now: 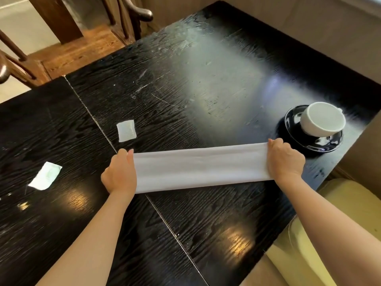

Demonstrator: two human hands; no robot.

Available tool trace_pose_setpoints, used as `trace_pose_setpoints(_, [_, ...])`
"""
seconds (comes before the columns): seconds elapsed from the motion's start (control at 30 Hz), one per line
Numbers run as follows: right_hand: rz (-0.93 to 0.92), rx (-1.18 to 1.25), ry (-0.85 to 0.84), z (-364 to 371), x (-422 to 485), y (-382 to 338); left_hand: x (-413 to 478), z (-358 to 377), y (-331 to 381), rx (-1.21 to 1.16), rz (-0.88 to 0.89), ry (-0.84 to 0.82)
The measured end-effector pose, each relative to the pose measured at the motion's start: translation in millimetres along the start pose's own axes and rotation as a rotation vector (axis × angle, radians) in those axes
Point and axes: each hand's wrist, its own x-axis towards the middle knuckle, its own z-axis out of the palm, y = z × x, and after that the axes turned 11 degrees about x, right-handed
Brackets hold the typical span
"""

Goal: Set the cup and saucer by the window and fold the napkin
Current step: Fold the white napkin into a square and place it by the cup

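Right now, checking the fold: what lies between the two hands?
Head view: the napkin, folded into a long strip, its ends held by the left hand and right hand.

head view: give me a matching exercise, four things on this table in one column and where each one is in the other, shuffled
1. white ceramic cup
2. glossy black saucer
3. long white cloth napkin
4. small square white packet

a. stretched between left hand and right hand
b. alone on the black wooden table
c. under the cup
d. on the saucer

Pairs: 1-d, 2-c, 3-a, 4-b
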Motion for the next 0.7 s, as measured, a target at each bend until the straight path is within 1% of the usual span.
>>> trace_pose_setpoints(0.13, [0.035,0.035,0.034,7,-1,3,0,7,-1,0.014,-0.016,0.013])
trace_pose_setpoints(0.2, [0.022,0.012,0.037,7,-1,1,0,10,-1,0.011,-0.034,0.022])
trace_pose_setpoints(0.27, [-0.009,-0.030,0.054,4,1,1,-1,8,-1,-0.033,-0.071,0.029])
trace_pose_setpoints(0.3, [0.008,-0.028,0.062,0,3,1,-1,5,-2,-0.078,-0.101,0.036])
trace_pose_setpoints(0.37, [0.069,0.056,0.118,-5,2,-10,-4,-3,1,-0.149,-0.150,0.078])
trace_pose_setpoints(0.4, [0.029,0.140,0.132,-8,-4,-26,-9,-7,6,-0.169,-0.126,0.124])
trace_pose_setpoints(0.43, [-0.097,0.243,0.134,-8,-14,-47,-17,-10,14,-0.200,-0.039,0.165])
trace_pose_setpoints(0.47, [-0.271,0.346,0.094,-5,-28,-71,-28,-10,25,-0.240,0.111,0.178])
trace_pose_setpoints(0.5, [-0.438,0.421,-0.001,2,-44,-94,-41,-7,36,-0.249,0.294,0.154])
trace_pose_setpoints(0.53, [-0.549,0.444,-0.135,10,-60,-113,-53,-1,46,-0.194,0.463,0.105])
trace_pose_setpoints(0.57, [-0.600,0.420,-0.254,17,-73,-128,-60,7,52,-0.090,0.573,0.041])
trace_pose_setpoints(0.6, [-0.617,0.375,-0.323,23,-81,-136,-62,14,53,0.016,0.619,-0.018])
trace_pose_setpoints(0.63, [-0.621,0.328,-0.347,27,-84,-138,-59,19,50,0.094,0.628,-0.059])
trace_pose_setpoints(0.7, [-0.636,0.248,-0.354,29,-79,-129,-49,25,39,0.163,0.602,-0.102])
